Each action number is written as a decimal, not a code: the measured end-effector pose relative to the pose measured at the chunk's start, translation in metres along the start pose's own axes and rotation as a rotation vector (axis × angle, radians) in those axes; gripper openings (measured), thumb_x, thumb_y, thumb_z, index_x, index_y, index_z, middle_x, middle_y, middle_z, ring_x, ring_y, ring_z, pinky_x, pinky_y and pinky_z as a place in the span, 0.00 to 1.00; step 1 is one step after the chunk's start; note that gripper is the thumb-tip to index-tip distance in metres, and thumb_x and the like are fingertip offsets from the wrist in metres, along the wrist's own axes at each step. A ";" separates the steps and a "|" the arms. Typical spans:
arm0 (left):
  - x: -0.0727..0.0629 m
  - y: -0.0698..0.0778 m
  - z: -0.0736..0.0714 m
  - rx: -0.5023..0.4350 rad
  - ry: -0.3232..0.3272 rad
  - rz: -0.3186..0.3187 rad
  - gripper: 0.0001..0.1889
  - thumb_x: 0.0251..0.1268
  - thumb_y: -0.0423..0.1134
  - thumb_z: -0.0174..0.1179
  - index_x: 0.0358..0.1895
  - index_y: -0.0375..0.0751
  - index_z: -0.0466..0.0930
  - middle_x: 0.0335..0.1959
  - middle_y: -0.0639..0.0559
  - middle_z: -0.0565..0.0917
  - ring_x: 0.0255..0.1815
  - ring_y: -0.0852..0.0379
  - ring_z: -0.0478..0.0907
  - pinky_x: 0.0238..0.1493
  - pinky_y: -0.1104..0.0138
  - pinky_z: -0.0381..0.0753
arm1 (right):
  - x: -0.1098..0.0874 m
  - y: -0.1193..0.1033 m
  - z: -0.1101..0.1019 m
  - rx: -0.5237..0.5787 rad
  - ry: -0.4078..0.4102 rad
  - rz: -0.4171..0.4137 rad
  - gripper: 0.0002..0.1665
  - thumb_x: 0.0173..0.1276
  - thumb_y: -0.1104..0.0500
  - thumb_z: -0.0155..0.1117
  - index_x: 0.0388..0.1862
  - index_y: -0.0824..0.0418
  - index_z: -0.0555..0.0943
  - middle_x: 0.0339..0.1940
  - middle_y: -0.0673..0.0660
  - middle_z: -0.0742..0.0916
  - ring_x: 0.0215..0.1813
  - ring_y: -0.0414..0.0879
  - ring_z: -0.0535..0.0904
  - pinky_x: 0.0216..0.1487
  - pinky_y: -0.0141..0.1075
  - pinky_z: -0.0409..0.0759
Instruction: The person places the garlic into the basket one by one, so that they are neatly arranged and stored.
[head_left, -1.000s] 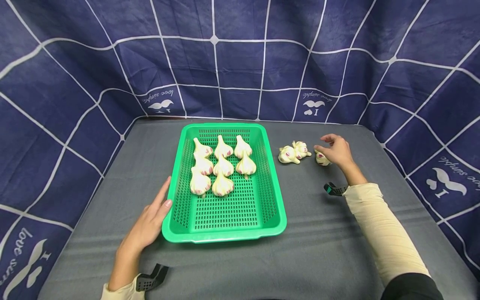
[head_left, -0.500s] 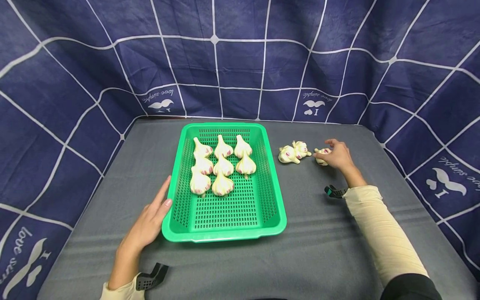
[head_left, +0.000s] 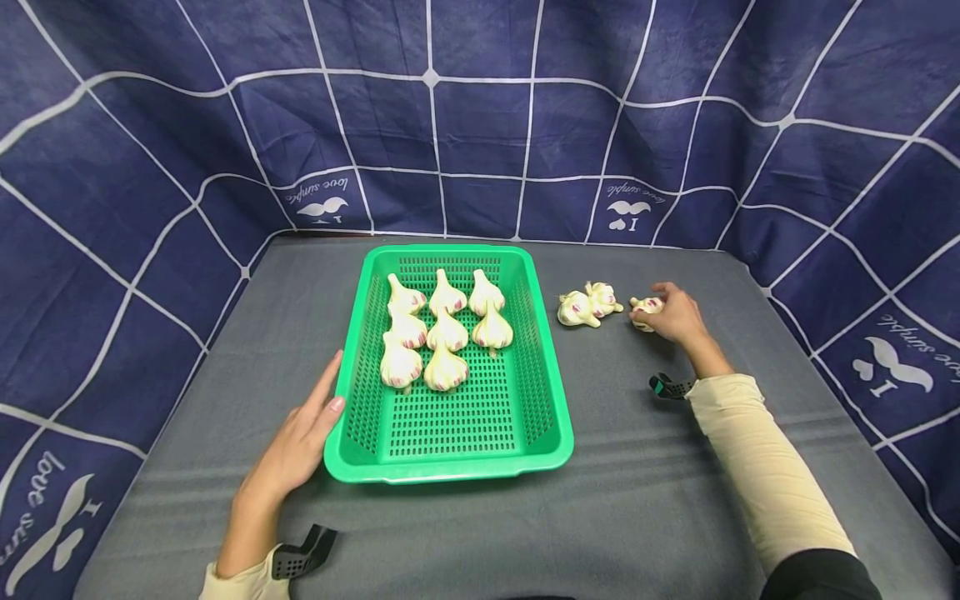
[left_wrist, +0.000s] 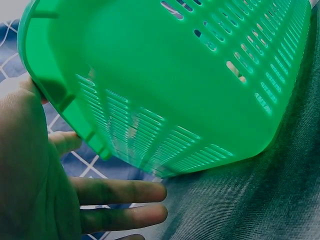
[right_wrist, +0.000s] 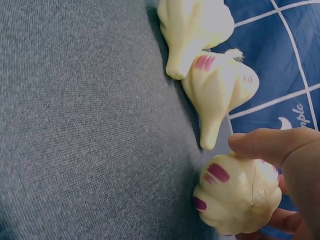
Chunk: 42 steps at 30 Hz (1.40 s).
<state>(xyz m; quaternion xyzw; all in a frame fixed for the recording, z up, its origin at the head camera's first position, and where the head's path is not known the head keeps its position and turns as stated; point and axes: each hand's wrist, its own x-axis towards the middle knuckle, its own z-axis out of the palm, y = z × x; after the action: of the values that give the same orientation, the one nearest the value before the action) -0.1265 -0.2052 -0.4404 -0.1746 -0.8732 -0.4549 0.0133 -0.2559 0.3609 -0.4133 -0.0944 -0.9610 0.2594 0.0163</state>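
In the head view, my right hand (head_left: 677, 316) pinches a garlic bulb (head_left: 647, 310) at the right of the table. The right wrist view shows the thumb on one side of this bulb (right_wrist: 237, 195) and fingertips partly hidden behind it. Just left of it, two more garlic bulbs (head_left: 576, 308) lie touching each other. My left hand (head_left: 294, 440) rests against the left side of a green plastic basket (head_left: 450, 471), its fingers nearly straight. From the left wrist, the basket's slotted wall (left_wrist: 150, 75) is seen close up beside the extended fingers (left_wrist: 122, 192). Several garlic bulbs (head_left: 446, 371) sit in rows inside the basket.
A grey cloth (head_left: 450, 542) covers the table. Blue curtains (head_left: 480, 125) with white grid lines hang at the back and both sides. Bare basket floor (head_left: 457, 429) shows at the near end, and on the right half beyond the shorter row.
My right hand has come down onto the rightmost garlic bulb, its thumb and fingers closing round it. My left hand and the basket have stayed in place.
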 end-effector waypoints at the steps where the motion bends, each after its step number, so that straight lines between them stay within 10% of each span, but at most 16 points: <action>1: 0.000 0.000 0.000 0.002 -0.001 -0.001 0.31 0.81 0.42 0.40 0.81 0.57 0.43 0.77 0.41 0.58 0.70 0.38 0.61 0.65 0.71 0.59 | 0.000 0.001 0.000 0.001 0.004 -0.001 0.44 0.63 0.49 0.71 0.69 0.71 0.65 0.60 0.76 0.74 0.58 0.70 0.70 0.55 0.59 0.69; 8: 0.001 0.001 0.000 0.003 -0.005 -0.009 0.31 0.81 0.42 0.40 0.81 0.57 0.43 0.76 0.39 0.59 0.69 0.37 0.62 0.64 0.47 0.63 | -0.002 0.000 0.001 0.017 0.092 -0.020 0.41 0.62 0.51 0.71 0.67 0.72 0.68 0.55 0.75 0.78 0.55 0.70 0.71 0.53 0.58 0.68; 23: 0.002 0.002 -0.001 -0.011 0.000 0.000 0.31 0.81 0.42 0.39 0.81 0.55 0.43 0.75 0.36 0.60 0.69 0.33 0.63 0.61 0.37 0.61 | -0.012 -0.021 -0.006 0.094 0.302 -0.160 0.37 0.56 0.55 0.74 0.62 0.69 0.74 0.51 0.72 0.81 0.53 0.65 0.74 0.53 0.54 0.68; 42: 0.003 0.001 -0.001 -0.019 -0.014 -0.006 0.31 0.81 0.42 0.39 0.81 0.56 0.42 0.76 0.37 0.58 0.70 0.34 0.61 0.62 0.37 0.60 | -0.036 -0.064 -0.009 0.267 0.214 -0.257 0.38 0.58 0.54 0.77 0.65 0.65 0.74 0.51 0.65 0.80 0.51 0.57 0.79 0.40 0.28 0.71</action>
<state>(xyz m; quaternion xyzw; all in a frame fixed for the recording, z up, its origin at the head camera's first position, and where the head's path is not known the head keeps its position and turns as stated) -0.1288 -0.2045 -0.4387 -0.1749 -0.8694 -0.4620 0.0042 -0.2310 0.3046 -0.3730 0.0048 -0.9151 0.3686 0.1635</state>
